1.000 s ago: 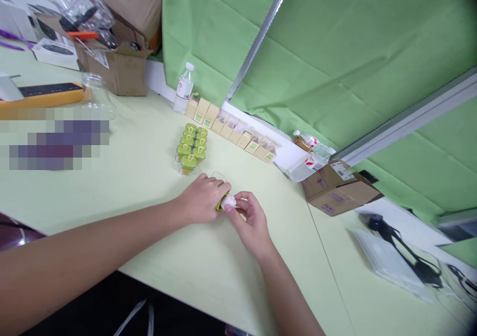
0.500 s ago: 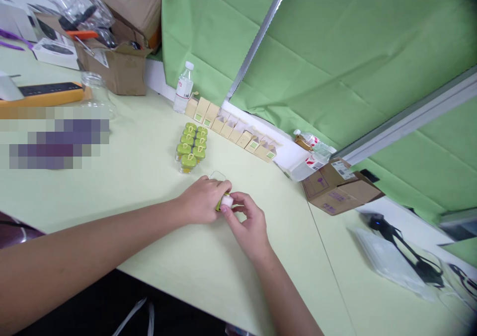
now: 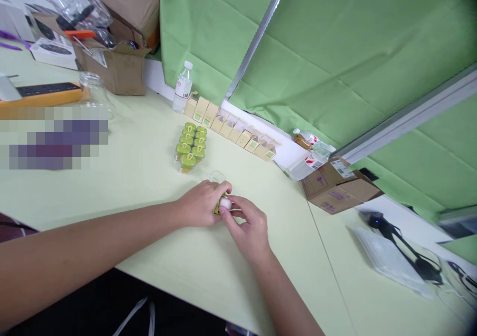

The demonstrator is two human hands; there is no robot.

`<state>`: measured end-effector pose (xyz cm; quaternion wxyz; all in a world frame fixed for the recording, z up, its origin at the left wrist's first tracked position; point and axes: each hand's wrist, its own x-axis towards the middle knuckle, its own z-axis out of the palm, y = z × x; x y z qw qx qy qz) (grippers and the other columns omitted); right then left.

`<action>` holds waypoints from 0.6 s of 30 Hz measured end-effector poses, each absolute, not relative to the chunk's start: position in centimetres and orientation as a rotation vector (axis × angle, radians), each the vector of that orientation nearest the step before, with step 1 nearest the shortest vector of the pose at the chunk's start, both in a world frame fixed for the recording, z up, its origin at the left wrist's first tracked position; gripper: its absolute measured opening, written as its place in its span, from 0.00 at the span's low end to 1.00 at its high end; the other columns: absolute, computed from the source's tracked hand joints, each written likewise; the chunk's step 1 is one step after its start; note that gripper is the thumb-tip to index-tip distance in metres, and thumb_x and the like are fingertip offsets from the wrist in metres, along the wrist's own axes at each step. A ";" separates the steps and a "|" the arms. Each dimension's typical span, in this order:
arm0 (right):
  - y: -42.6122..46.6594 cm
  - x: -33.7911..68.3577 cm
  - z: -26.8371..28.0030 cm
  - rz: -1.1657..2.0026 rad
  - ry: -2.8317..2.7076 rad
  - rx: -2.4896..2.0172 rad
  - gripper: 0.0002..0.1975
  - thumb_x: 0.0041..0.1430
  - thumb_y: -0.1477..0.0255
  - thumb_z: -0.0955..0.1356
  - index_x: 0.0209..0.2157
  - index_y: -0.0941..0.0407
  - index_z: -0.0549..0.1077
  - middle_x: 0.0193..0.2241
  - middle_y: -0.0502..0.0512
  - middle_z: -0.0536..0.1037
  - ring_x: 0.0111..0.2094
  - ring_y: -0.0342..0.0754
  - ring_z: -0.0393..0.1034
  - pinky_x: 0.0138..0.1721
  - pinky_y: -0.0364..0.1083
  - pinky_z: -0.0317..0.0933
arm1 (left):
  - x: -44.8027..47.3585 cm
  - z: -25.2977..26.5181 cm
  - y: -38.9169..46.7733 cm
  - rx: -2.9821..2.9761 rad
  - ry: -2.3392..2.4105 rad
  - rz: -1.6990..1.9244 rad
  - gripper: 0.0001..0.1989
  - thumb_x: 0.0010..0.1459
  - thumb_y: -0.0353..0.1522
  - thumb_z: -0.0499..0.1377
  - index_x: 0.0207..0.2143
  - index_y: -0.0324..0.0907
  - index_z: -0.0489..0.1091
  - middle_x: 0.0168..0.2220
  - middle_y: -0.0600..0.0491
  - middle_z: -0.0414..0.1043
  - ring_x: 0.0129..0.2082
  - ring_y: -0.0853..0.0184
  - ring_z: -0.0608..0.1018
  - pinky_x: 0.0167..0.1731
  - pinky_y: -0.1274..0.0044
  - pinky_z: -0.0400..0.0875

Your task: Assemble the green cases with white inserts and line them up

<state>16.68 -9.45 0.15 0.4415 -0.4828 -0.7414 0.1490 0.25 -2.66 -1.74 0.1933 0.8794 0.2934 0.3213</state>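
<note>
My left hand [image 3: 203, 204] is closed around a small green lid [image 3: 216, 209], most of it hidden by the fingers. Thumb and fingers of my right hand [image 3: 250, 226] pinch a small rounded white piece [image 3: 225, 204] against the lid. Whether the two are joined cannot be made out. Just beyond my left knuckles, a clear open container [image 3: 217, 176] rests on the table, partly covered by the hand. Farther off, several small clear jars with green lids [image 3: 188, 161] stand together in two rows.
Small beige boxes [image 3: 233, 128] line the back edge beside an upright water bottle [image 3: 183, 88]. More bottles [image 3: 312, 162] and a cardboard carton [image 3: 337, 187] lie to the right. At left are a glass jar [image 3: 92, 95], a yellow power strip [image 3: 52, 94] and a filled cardboard box [image 3: 126, 70].
Both hands have shifted slightly toward me, with the green lid and white piece still between them. More of the clear container shows. The jars and boxes have stayed put.
</note>
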 end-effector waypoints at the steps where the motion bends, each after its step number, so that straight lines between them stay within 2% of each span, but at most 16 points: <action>1: -9.5 16.7 0.2 0.360 -1.855 -1.194 0.11 0.60 0.73 0.70 0.45 0.51 0.76 0.39 0.54 0.80 0.37 0.48 0.76 0.36 0.48 0.79 | 0.2 -1.8 -2.7 2.470 0.814 0.896 0.14 0.56 0.34 0.58 0.42 0.44 0.56 0.34 0.53 0.73 0.31 0.61 0.75 0.36 0.71 0.65; 8: -9.6 16.8 0.5 0.317 -1.933 -1.154 0.10 0.60 0.75 0.70 0.44 0.53 0.76 0.38 0.55 0.79 0.34 0.46 0.76 0.37 0.46 0.78 | 0.1 -2.3 -2.5 2.481 0.719 0.904 0.14 0.58 0.35 0.57 0.44 0.43 0.56 0.36 0.52 0.73 0.35 0.61 0.76 0.42 0.69 0.66; 18: -9.6 17.0 1.0 0.334 -1.986 -1.184 0.07 0.60 0.74 0.69 0.41 0.53 0.76 0.36 0.54 0.79 0.33 0.45 0.75 0.36 0.45 0.78 | 0.1 -2.4 -2.4 2.492 0.686 0.893 0.15 0.58 0.34 0.57 0.45 0.44 0.56 0.36 0.52 0.74 0.35 0.61 0.77 0.41 0.70 0.66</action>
